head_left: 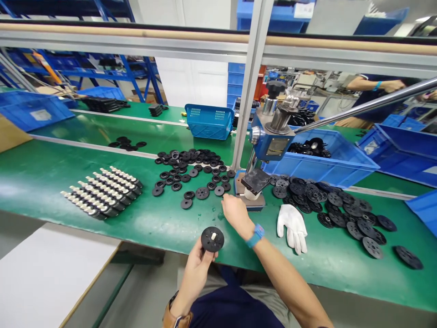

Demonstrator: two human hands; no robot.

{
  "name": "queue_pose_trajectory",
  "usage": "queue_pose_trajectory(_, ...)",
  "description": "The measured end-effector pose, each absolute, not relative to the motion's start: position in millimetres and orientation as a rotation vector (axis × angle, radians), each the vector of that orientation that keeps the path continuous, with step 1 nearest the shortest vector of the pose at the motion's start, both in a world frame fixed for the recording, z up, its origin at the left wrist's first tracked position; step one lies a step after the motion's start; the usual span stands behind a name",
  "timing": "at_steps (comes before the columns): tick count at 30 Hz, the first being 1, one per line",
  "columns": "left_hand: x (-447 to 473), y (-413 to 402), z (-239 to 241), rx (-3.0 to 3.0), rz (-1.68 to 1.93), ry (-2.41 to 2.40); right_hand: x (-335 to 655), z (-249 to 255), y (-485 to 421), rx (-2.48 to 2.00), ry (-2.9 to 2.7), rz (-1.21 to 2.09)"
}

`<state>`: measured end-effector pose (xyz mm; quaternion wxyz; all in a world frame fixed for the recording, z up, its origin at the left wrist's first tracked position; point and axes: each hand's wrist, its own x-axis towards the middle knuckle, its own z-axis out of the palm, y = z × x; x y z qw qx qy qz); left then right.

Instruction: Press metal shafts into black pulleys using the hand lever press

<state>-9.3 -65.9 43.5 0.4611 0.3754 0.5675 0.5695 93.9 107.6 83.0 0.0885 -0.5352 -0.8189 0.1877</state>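
Observation:
My left hand (198, 264) grips a black plastic disc (207, 241) from below at the table's front edge. A short white pin (213, 236) sticks up from the disc's centre. My right hand (235, 212) is closed just in front of the press base, its fingertips turned down and partly hidden. Beside its fingers lie small black discs (219, 191), the nearest of a loose spread. Whether one is pinched in the fingers I cannot make out. The lever press (273, 136) stands just beyond, with a black block (255, 181) above its base.
Rows of black parts with white tops (102, 191) stand at left. A white glove (292, 228) lies right of my right hand, before a pile of larger black discs (334, 205). Blue bins (327, 168) and a teal basket (209, 123) stand behind. Another person's arm (372, 84) shows beyond.

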Motion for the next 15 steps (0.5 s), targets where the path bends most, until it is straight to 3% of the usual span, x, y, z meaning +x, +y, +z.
queue_pose_trajectory(8,-8,-64,31,0.893,1.331,1.299,207,44,43,-1.447,-2.283,0.784)
queue_pose_trajectory(15,17,-52,32,0.927,1.252,1.173,230,19,26,-1.458,-2.092,0.819)
